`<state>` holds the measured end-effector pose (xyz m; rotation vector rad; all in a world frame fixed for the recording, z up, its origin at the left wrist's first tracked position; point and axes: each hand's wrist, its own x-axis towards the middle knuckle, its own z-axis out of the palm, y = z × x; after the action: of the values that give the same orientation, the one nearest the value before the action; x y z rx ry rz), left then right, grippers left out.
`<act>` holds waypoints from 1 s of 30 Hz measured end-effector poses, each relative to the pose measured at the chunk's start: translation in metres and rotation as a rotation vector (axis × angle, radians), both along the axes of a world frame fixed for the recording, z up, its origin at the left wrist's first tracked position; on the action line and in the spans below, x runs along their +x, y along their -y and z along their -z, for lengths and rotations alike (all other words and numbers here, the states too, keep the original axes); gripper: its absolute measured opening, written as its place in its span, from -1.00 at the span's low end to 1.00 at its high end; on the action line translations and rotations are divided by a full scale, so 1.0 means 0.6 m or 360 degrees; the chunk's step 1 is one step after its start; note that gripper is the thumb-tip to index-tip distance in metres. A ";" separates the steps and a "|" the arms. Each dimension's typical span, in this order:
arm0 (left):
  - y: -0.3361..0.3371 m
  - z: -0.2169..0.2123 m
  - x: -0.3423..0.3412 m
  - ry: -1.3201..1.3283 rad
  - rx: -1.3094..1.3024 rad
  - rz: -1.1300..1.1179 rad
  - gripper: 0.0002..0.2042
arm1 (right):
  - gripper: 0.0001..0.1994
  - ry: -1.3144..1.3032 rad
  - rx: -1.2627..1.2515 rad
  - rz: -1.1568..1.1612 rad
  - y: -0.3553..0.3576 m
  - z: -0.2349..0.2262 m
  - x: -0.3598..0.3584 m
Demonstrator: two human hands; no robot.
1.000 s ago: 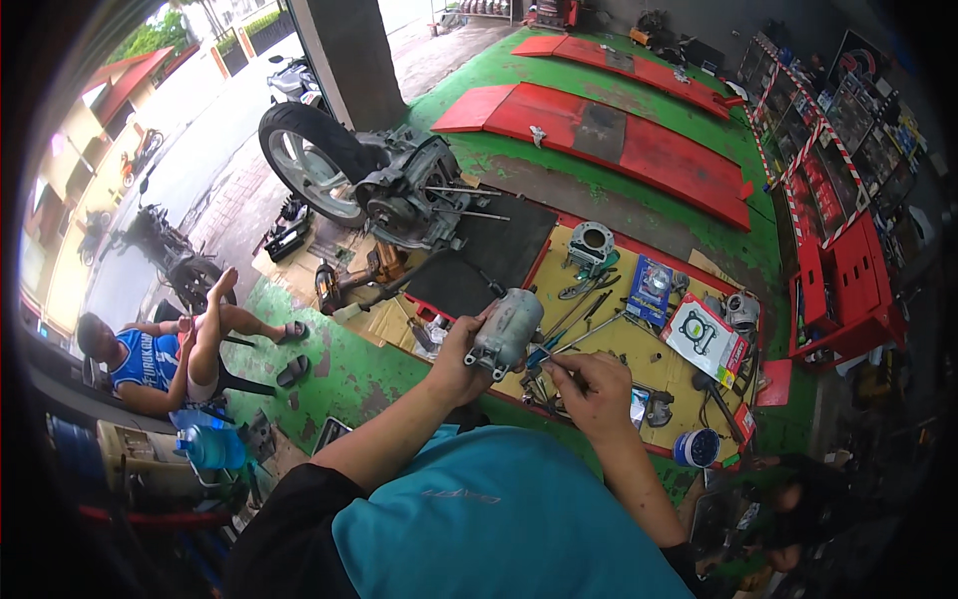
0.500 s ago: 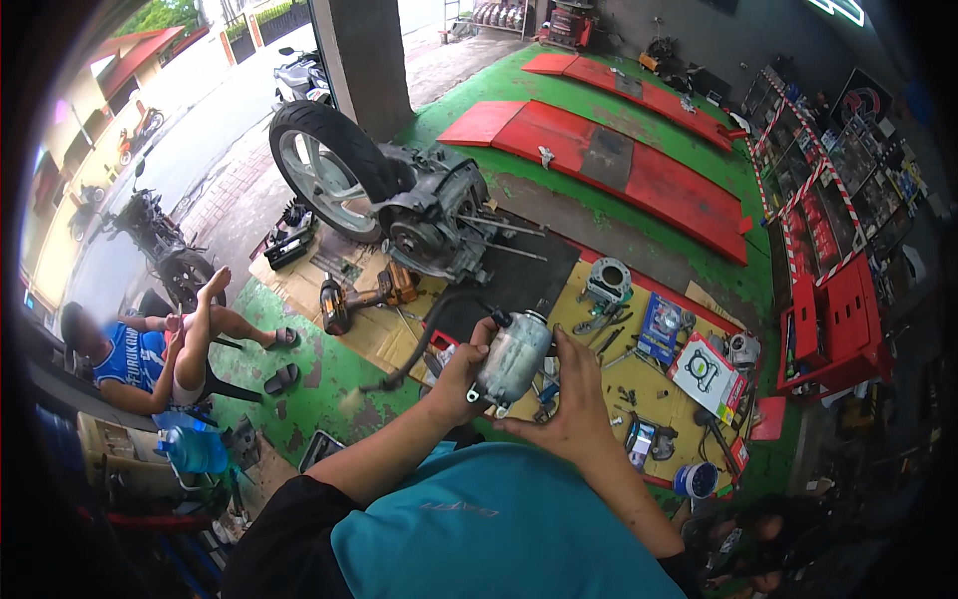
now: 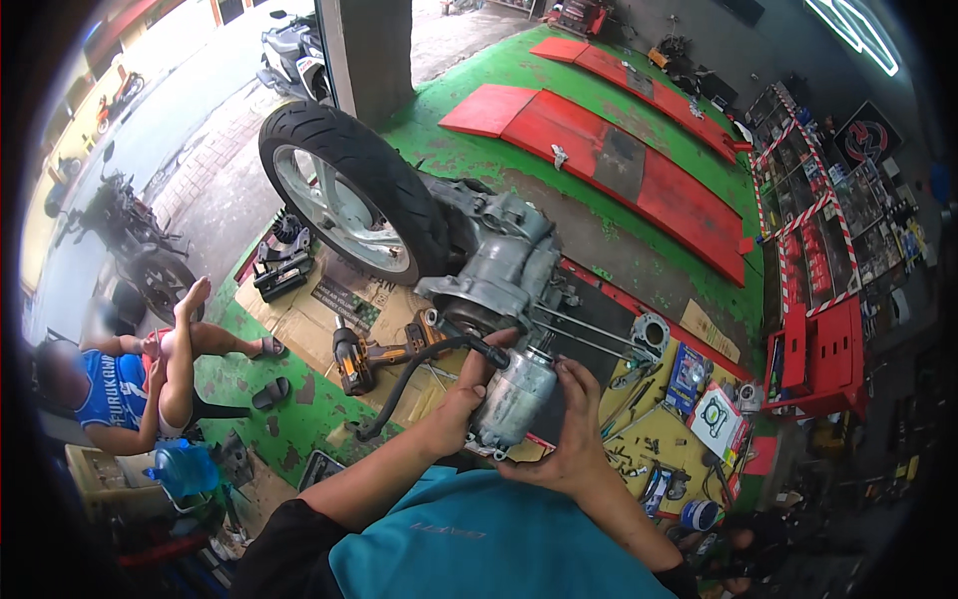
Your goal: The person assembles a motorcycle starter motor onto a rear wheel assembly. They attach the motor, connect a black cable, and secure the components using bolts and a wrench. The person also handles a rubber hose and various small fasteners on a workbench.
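I have both hands around the grey metal cylinder [image 3: 512, 396]: my left hand [image 3: 461, 404] is clasped on its left side, thumb up by the black hose [image 3: 404, 377], and my right hand [image 3: 567, 429] cups it from the right and below, fingers curled. It sits at chest height, just in front of the engine block [image 3: 499, 270] with its rear wheel [image 3: 344, 200]. I judge I'm lining it up to the long studs [image 3: 584, 334]; next calls for a square, steady slide.
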<state>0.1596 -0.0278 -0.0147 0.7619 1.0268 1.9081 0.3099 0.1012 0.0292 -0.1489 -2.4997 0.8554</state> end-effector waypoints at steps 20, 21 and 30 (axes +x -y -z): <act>0.045 0.016 -0.164 -0.0028 -0.0003 -0.0068 -0.34 | 0.44 0.0212 0.0061 -0.0168 0.027 0.001 -0.169; 0.044 0.016 -0.169 -0.0056 -0.0018 -0.0075 -0.35 | 0.43 0.0208 0.0063 -0.0155 0.026 -0.002 -0.175; 0.045 -0.005 -0.183 -0.0092 -0.0318 -0.0392 -0.46 | 0.31 0.0315 0.0361 -0.0064 0.025 -0.043 -0.219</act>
<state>0.0500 -0.0547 -0.0119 0.6007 1.3778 1.9584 0.1782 0.0865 0.0553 -0.1111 -2.7723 0.5912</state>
